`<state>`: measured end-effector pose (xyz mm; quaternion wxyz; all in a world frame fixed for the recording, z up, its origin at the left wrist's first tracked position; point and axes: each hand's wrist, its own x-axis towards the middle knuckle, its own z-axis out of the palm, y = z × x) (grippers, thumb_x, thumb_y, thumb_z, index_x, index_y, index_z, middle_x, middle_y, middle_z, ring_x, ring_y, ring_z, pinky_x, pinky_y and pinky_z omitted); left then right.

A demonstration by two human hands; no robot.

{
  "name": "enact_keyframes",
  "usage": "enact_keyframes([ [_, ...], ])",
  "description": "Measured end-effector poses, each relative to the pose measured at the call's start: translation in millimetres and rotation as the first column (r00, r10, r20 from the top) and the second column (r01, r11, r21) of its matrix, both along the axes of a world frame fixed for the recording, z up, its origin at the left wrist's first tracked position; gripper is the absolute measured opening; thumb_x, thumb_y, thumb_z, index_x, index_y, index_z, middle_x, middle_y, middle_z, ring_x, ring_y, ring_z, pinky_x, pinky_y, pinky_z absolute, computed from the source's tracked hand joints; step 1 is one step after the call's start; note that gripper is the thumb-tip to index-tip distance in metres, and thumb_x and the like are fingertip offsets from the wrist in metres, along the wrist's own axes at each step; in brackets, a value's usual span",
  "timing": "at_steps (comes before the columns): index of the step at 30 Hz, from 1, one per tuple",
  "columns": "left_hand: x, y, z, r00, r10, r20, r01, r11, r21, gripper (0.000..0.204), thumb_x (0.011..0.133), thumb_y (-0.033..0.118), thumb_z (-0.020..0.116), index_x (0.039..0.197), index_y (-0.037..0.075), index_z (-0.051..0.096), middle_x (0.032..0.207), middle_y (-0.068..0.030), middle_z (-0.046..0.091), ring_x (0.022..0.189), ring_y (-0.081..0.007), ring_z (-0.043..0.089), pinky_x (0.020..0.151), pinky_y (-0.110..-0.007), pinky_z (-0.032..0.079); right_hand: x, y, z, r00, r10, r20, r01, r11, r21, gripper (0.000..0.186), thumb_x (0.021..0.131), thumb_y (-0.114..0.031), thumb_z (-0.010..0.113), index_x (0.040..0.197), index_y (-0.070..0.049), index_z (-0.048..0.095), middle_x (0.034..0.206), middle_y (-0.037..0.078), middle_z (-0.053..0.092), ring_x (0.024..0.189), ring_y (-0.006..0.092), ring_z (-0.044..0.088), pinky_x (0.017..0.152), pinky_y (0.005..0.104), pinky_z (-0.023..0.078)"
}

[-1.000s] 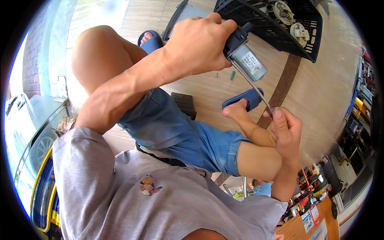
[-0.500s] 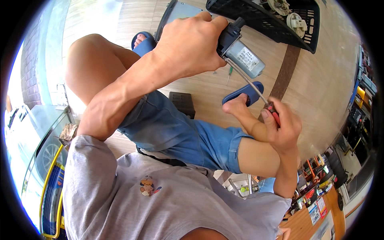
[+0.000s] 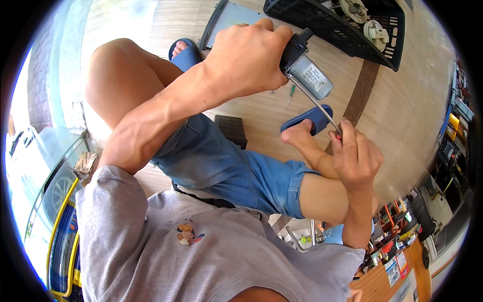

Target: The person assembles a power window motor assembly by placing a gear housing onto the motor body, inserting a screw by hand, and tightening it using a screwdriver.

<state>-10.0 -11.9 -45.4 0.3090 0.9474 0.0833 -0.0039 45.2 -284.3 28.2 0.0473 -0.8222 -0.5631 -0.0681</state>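
My left hand [image 3: 249,58] is wrapped round the black housing of a small electric motor [image 3: 313,78], held up over the floor. Its silvery cylinder carries a white label and points to the right. My right hand [image 3: 357,156] grips a screwdriver [image 3: 313,99] by its handle, which the fingers mostly hide; a bit of red shows. The long metal shaft runs up and left, its tip at the motor's black housing beside my left hand. Whether the tip sits in a screw I cannot tell.
A black plastic crate [image 3: 342,38] with white round parts stands at the far right. Near it lies a grey flat panel [image 3: 231,22]. On the tiled floor are a green-handled screwdriver [image 3: 292,91] and a black box [image 3: 230,130]. A glass case [image 3: 50,166] stands at left.
My right hand has shifted its grip, the fingers now straighter and covering more of the red handle. Motor and left hand have moved slightly right in the picture; the shaft still meets the housing.
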Motion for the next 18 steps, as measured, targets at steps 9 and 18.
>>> enact_keyframes([
  [9, -3, 2, -8, 0.995, -0.016, 0.101, 0.007, 0.996, 0.089, 0.046, 0.068, 0.020, 0.077, 0.111, 0.006, 0.066, 0.092, -0.0147, 0.064, 0.083, -0.0386, 0.069, 0.074, -0.048, 0.056, -6, 14, 12, -0.151, -0.261, -0.953, 0.541, 0.785, -0.301, 0.027, 0.092, -0.017, 0.076, 0.107, 0.003, 0.068, 0.077, 0.004, 0.063, 0.059, 0.0106, 0.055, 0.050, 0.0236, 0.042],
  [18, -3, 6, -4, 0.999, 0.009, 0.035, -0.011, 0.997, 0.071, 0.047, 0.068, 0.020, 0.078, 0.111, 0.007, 0.067, 0.092, -0.0135, 0.064, 0.082, -0.0379, 0.068, 0.072, -0.047, 0.056, 6, 15, -2, 0.996, 0.047, -0.070, -0.043, 0.998, 0.053, 0.027, 0.091, -0.020, 0.078, 0.102, 0.002, 0.068, 0.073, 0.010, 0.062, 0.058, 0.0228, 0.060, 0.052, 0.0352, 0.052],
])
